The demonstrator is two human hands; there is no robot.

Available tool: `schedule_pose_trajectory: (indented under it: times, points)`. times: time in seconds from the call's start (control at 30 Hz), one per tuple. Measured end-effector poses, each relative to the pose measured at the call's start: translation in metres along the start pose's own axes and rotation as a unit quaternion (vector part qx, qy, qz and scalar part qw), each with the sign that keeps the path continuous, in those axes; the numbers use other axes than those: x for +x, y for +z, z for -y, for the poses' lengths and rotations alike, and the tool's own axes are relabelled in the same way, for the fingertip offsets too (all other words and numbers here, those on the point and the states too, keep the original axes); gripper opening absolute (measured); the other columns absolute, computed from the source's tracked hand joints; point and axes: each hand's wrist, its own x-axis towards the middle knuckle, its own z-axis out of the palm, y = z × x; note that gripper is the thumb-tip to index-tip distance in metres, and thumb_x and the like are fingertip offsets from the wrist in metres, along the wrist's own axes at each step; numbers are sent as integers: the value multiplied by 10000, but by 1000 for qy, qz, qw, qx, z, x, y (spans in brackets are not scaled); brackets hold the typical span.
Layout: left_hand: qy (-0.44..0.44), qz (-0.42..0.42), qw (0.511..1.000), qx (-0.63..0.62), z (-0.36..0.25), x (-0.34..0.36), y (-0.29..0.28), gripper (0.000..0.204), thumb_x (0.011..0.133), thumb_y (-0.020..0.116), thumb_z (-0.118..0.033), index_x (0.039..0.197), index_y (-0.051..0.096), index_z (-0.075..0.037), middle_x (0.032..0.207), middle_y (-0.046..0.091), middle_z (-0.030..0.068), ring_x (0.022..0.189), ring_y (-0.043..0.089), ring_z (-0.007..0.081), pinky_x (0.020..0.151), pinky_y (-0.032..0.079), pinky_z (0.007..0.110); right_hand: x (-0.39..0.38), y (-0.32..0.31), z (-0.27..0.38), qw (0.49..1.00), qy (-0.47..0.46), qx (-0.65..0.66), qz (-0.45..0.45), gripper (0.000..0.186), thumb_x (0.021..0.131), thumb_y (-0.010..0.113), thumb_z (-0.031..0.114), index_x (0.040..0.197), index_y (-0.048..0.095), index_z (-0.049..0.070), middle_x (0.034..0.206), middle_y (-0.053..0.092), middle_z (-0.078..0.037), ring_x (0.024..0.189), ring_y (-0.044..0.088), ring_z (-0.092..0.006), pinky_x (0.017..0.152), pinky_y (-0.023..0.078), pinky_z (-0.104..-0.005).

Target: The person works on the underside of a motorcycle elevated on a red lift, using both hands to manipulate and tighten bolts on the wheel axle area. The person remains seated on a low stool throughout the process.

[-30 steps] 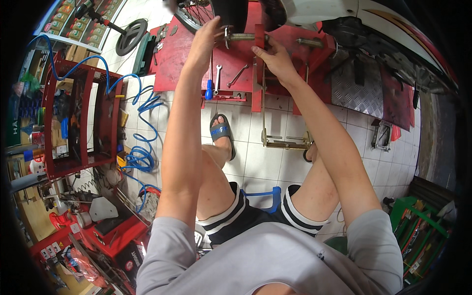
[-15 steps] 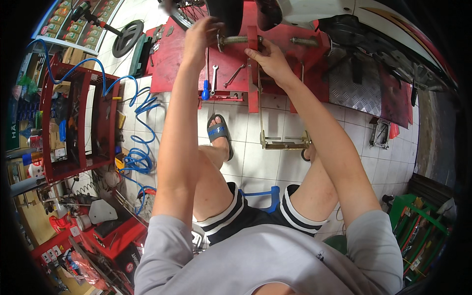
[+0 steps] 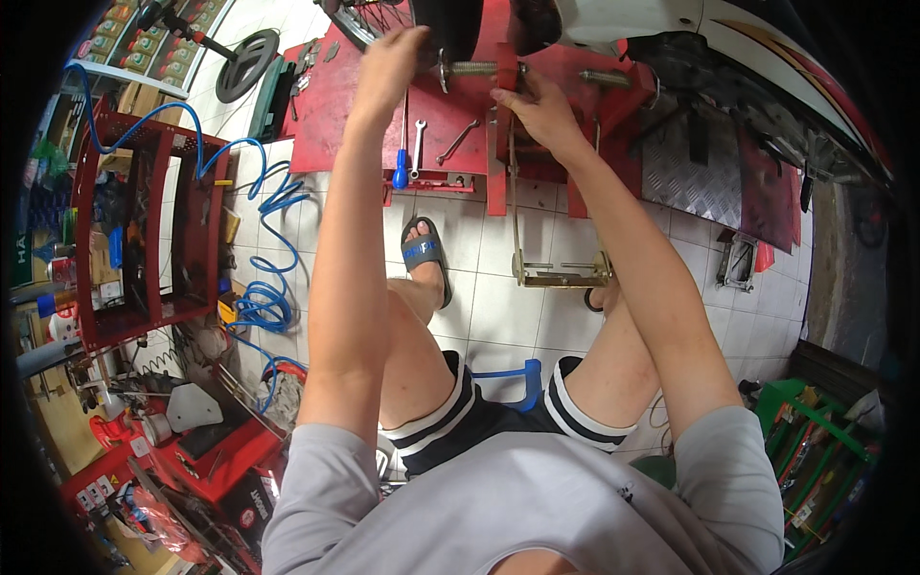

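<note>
Head view, fingers first: I've got the L hand (image 3: 391,72) half curled and slightly blurred, just left of the round flange (image 3: 444,72) on the threaded rod (image 3: 474,69); can't tell if it's gripping anything or touching the flange. The R hand (image 3: 546,120) has its thumb against the red upright (image 3: 495,182), near where the rod meets it, other fingers partly hidden, so I can't confirm a firm pinch. The rod lies roughly level b/w the two hands, over the red bench (image 3: 326,144). My read: step in hand = two-handed work at the rod; next move prob. calls for a steady R at the upright and L fingers lined up w/ the flange, clear of the black tyre (image 3: 448,29). Further out: a blue-handled screwdriver (image 3: 401,171) and two wrenches (image 3: 418,151) on the bench, a brass-toned pedal bar (image 3: 565,281) low near the R foot, blue coiled hose (image 3: 264,311) and red shelf frame (image 3: 153,230) off left. Writing: blue lettering on the sandal strap (image 3: 422,251), pale letters on a dark green panel (image 3: 24,244) at far left, white print plus small stickers on the red-and-black box (image 3: 254,503); other labels too small to make out.
</note>
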Motion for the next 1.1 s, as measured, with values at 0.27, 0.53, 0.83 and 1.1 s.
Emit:
schedule_pose_trajectory:
  times: [0.27, 0.53, 0.83, 1.1]
  points:
    - [-29, 75, 993, -81, -9, -12, 12, 353, 904, 482, -265, 1024, 634, 30, 894, 658, 94, 815, 611, 162, 787, 471, 292, 2, -7, -8, 1000, 17, 11, 9, 503, 812, 737, 286, 1204, 569, 19, 1071, 655, -101, 946, 617, -180, 872, 473, -305]
    - [264, -4, 918, 296, -32, -21, 19, 265, 818, 534, -104, 1033, 661, -15, 1017, 665, 83, 1100, 565, 230, 942, 414, 393, 4, -6, -17, 1000, -14, 6, -8, 473, 799, 745, 287, 1162, 593, 24, 1053, 667, -102, 961, 622, -192, 872, 477, -316]
    - [237, 57, 732, 636, -47, -32, 41, 333, 780, 615, -138, 1107, 674, -124, 1105, 648, 47, 1204, 479, 256, 1064, 296, 495, 0, -2, -8, 1000, 7, 4, -21, 446, 790, 742, 267, 1150, 603, 44, 1024, 673, -106, 919, 634, -196, 843, 492, -321]
    - [275, 1, 747, 606, -45, -33, 45, 291, 735, 689, -188, 1023, 696, -145, 1022, 667, 30, 1128, 522, 242, 1062, 295, 510, 2, 0, -10, 1000, 4, 4, -21, 445, 796, 729, 269, 1154, 599, 39, 1035, 672, -104, 922, 634, -203, 847, 492, -321]
